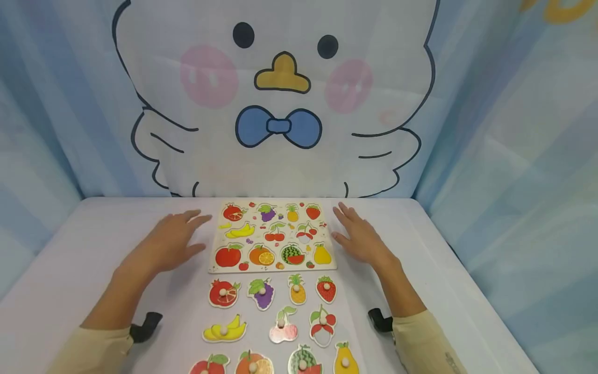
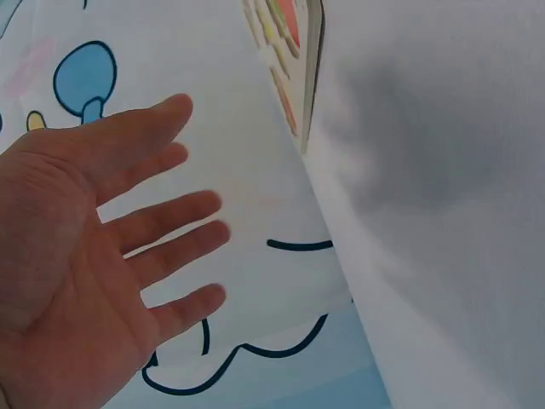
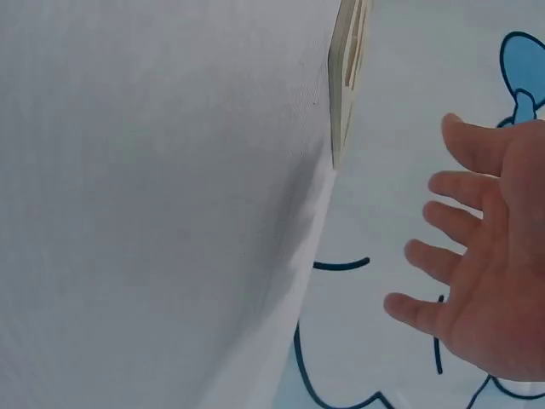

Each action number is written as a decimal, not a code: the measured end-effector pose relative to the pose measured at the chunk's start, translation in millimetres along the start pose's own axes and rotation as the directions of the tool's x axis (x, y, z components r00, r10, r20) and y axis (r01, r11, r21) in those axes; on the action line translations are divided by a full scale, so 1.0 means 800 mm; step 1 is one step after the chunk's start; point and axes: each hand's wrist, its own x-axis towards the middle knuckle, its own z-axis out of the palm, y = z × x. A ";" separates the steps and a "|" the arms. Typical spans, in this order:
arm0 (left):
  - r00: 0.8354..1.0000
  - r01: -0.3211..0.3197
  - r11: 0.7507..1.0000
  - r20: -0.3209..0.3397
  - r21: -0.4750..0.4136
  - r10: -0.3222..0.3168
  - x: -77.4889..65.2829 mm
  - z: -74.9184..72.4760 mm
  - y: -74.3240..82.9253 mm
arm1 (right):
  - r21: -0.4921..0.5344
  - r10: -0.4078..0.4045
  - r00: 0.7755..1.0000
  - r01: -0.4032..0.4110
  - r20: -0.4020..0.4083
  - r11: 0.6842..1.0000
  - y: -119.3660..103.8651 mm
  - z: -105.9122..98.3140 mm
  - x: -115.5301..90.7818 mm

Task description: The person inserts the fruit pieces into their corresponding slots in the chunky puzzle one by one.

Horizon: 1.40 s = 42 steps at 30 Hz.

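Note:
A wooden fruit puzzle board [image 1: 252,265] with printed fruit shapes lies flat toward the back of the white table. Left of it, my left hand [image 1: 170,241] hovers with fingers spread and holds nothing; the left wrist view shows its bare palm [image 2: 77,256]. On the other side my right hand [image 1: 359,236] is held apart from the board's right edge, its fingers extended and nothing in its palm [image 3: 494,290]. Knobbed fruit pieces lie in rows in front of the board, among them grapes [image 1: 267,301], a strawberry [image 1: 325,295], bananas [image 1: 233,335] and cherries [image 1: 286,334].
More knobbed pieces, such as the watermelon [image 1: 298,357] and the pear [image 1: 341,354], lie at the near edge of view, partly cut off. Behind the table [image 1: 402,223] hangs a curtain [image 1: 280,171] with a cartoon bird; blue curtains [image 1: 504,171] flank both sides.

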 end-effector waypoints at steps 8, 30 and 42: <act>0.970 -0.003 0.982 0.239 -0.188 0.049 -0.005 0.011 0.025 | -0.010 -0.020 0.973 0.023 0.232 1.000 -0.008 -0.002 0.018; 0.918 -0.022 0.975 0.382 -0.220 0.107 -0.014 0.026 0.069 | 0.007 -0.033 0.936 0.033 0.351 0.999 0.008 0.003 0.027; 0.912 -0.002 0.984 0.404 -0.178 0.075 -0.013 0.024 0.073 | -0.009 -0.011 0.935 0.015 0.354 1.000 0.014 0.006 0.032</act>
